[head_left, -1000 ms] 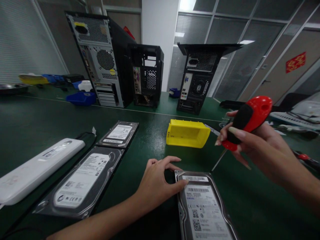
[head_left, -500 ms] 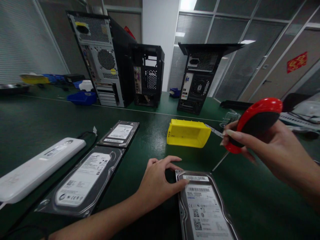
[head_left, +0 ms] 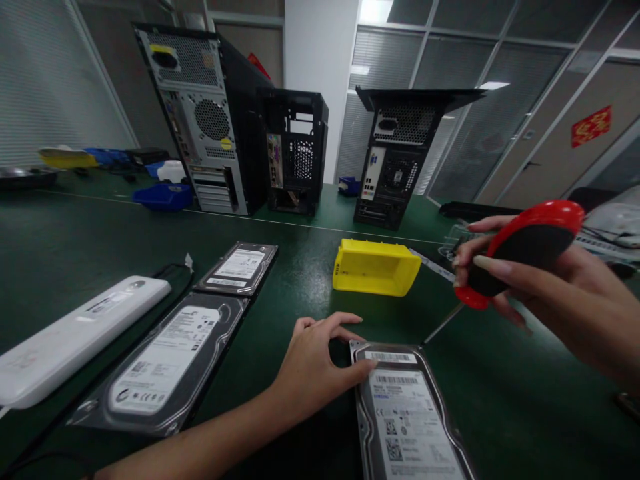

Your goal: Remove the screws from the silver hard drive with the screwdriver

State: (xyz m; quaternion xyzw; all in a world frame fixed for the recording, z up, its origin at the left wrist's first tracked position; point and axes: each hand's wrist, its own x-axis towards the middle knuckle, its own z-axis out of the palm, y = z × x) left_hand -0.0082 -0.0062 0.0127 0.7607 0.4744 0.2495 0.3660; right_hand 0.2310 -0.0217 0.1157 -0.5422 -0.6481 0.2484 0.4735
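A hard drive (head_left: 413,407) with a white label lies flat at the front of the table, its near end cut off by the frame. My left hand (head_left: 320,360) grips its far left corner, thumb on top and fingers at the far edge. In my right hand (head_left: 545,287) is a screwdriver (head_left: 530,250) with a thick red and black handle. It is tilted, and its thin shaft reaches down to the drive's far right corner. The tip is at that corner; whether it sits in a screw is too small to tell.
Left of my hand lie two more hard drives, one nearer (head_left: 170,360) and one farther (head_left: 240,267), beside a white power strip (head_left: 85,337). A yellow bin (head_left: 377,267) rests beyond my left hand. Computer cases (head_left: 200,127) stand at the back with a blue bin (head_left: 163,197).
My right hand and the screwdriver handle have moved slightly right, so the shaft leans lower. The tip remains at the drive's corner, and my left hand is almost still.
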